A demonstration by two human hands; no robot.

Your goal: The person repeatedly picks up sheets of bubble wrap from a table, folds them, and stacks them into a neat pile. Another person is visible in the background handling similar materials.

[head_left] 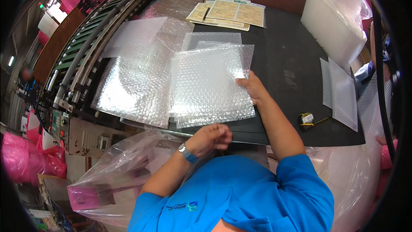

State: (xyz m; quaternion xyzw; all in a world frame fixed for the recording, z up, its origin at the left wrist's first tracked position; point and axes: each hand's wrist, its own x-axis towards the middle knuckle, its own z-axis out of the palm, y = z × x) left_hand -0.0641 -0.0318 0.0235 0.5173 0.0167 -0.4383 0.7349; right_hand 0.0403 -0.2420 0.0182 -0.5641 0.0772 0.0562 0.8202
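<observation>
A small stack of clear bubble wrap sheets (210,83) lies slightly askew on the dark table in front of me. My right hand (252,87) grips its right edge, thumb on top and the other fingers hidden at the side or underneath. Just short of the stack's near edge is my left hand (212,138), wearing a metal-banded watch (187,153). Its fingers are curled in, a little blurred, and nothing shows in them. Left of the stack spreads a larger, shiny bubble wrap sheet (133,88), with a paler translucent piece (135,34) on its far part.
Printed papers (234,13) with a pen lie at the back. A tape measure (307,120) sits at the right, near more bubble wrap pieces (343,92). A tall white stack (334,21) stands far right. A roller machine (92,38) borders the left side. Plastic film hangs below the table.
</observation>
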